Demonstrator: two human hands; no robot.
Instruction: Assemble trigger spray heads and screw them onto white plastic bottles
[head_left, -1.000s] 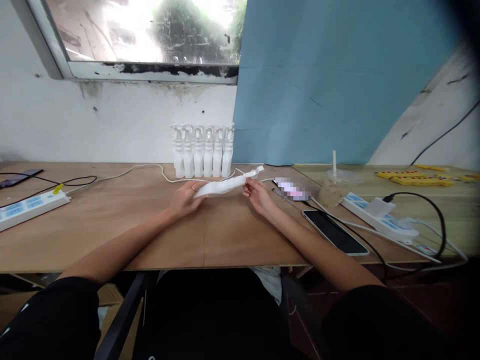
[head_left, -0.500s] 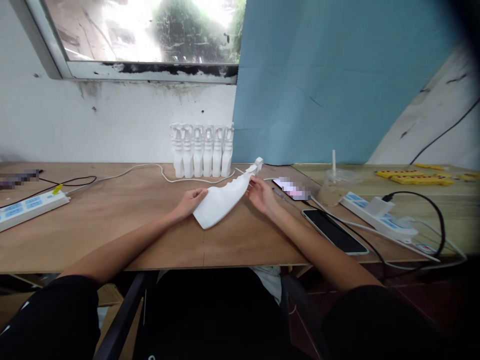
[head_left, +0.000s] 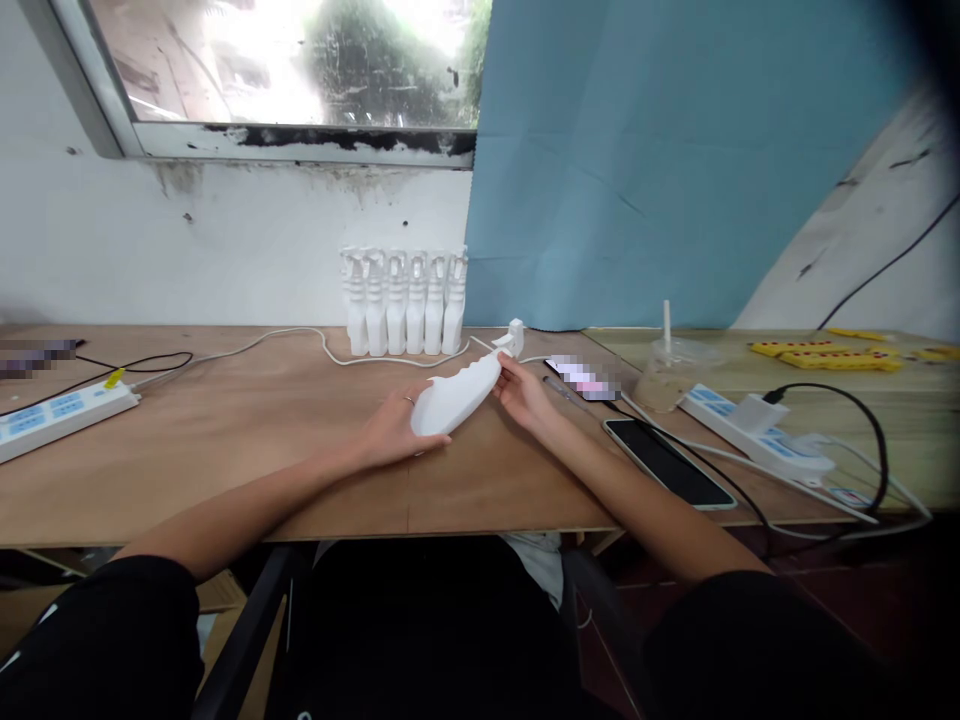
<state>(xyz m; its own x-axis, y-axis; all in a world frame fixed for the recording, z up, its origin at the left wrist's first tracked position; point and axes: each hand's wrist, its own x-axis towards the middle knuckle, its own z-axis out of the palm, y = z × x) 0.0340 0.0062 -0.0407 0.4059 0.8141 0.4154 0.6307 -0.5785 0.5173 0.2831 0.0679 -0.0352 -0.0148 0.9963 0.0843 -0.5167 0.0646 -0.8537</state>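
A white spray bottle (head_left: 461, 392) lies tilted between my hands above the wooden table, its trigger head pointing up and to the right. My left hand (head_left: 401, 425) is wrapped round the base end, with the thumb along the near side. At the neck, just under the spray head, the fingers of my right hand (head_left: 517, 388) grip the bottle. Behind them, several similar white spray bottles (head_left: 405, 310) stand upright in a row against the wall.
Right of my hands lie a lit phone (head_left: 583, 378), a pen (head_left: 564, 391) and a dark phone (head_left: 667, 462). Farther right are a cup with a straw (head_left: 664, 375), a power strip (head_left: 757, 435) with cables and yellow items (head_left: 832, 354). Another power strip (head_left: 67, 415) sits at the left.
My left hand has shifted from the bottle's upper edge to around its base, covering more of it. The bottle has turned slightly; my right hand stays at the neck.
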